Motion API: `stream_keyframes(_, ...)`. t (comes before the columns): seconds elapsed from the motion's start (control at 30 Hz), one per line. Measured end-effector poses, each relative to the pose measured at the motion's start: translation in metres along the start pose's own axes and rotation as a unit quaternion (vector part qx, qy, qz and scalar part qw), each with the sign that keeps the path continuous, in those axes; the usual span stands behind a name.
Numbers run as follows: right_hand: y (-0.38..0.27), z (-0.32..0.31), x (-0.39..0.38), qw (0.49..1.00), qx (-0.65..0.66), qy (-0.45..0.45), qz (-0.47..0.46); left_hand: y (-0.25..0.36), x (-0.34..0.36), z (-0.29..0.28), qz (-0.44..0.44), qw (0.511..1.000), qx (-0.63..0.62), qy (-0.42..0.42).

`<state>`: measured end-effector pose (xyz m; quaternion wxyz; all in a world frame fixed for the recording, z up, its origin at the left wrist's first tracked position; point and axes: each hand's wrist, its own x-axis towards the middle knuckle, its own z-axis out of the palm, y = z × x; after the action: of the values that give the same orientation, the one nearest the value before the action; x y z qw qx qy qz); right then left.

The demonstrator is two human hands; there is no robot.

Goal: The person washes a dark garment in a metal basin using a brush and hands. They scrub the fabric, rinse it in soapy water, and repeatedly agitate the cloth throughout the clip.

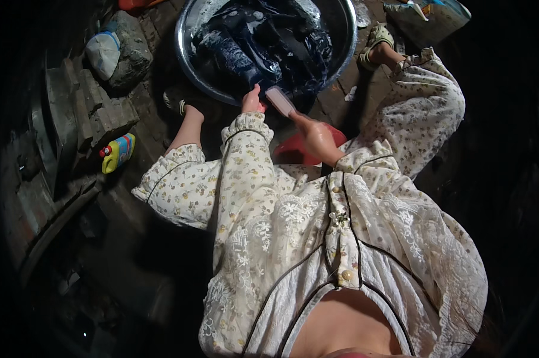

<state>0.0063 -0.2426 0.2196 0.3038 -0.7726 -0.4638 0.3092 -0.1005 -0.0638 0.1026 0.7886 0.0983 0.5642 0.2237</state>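
A large metal basin (185, 67) stands in front of me with dark blue wet clothing (233, 58) and some suds in it. My left hand (253, 100) is at the basin's near rim, closed on an edge of the clothing. From the right, my right hand (315, 137) grips a pale pink scrubbing brush (279, 101), its fingers wrapped round the near end. The brush is held tilted just beside my left hand, over the near rim. Whether its bristles touch the cloth cannot be made out.
Below my right hand is a red plastic object (296, 150), partly hidden. A yellow bottle with a red cap (119, 153) lies at the left by stacked bricks (99, 107). A white bag (103, 55) rests against a stone (132, 51). A pale container (436, 22) is at far right.
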Motion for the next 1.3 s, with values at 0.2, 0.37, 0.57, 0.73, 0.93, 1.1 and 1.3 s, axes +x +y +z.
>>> stream_keyframes(0.2, 0.007, 0.014, 0.053, 0.998, -0.060, 0.022, 0.029, -0.022, 0.010, 0.017, -0.038, 0.998, 0.051, -0.008)
stream_keyframes(0.37, -0.014, -0.002, 0.002, 0.988, -0.101, -0.098, 0.067, -0.017, -0.003, 0.018, -0.047, 0.998, 0.033, 0.006)
stream_keyframes(0.57, 0.001, 0.003, 0.010, 0.999, -0.022, -0.031, 0.005, -0.026, 0.012, 0.009, -0.087, 0.995, -0.042, -0.017)
stream_keyframes(0.73, -0.005, 0.006, 0.020, 0.995, -0.068, -0.057, 0.048, -0.032, 0.023, 0.005, -0.021, 0.998, -0.015, -0.058)
stream_keyframes(0.93, 0.014, 0.003, -0.002, 0.997, -0.033, -0.044, 0.049, -0.024, -0.005, 0.033, -0.090, 0.996, -0.018, -0.020)
stream_keyframes(1.1, 0.003, 0.016, 0.068, 0.999, -0.040, -0.022, -0.002, -0.040, 0.017, 0.013, -0.022, 0.995, -0.043, -0.082)
stream_keyframes(1.3, -0.002, -0.011, 0.017, 0.996, -0.047, -0.067, 0.042, -0.034, 0.023, -0.004, -0.105, 0.992, -0.024, -0.069)
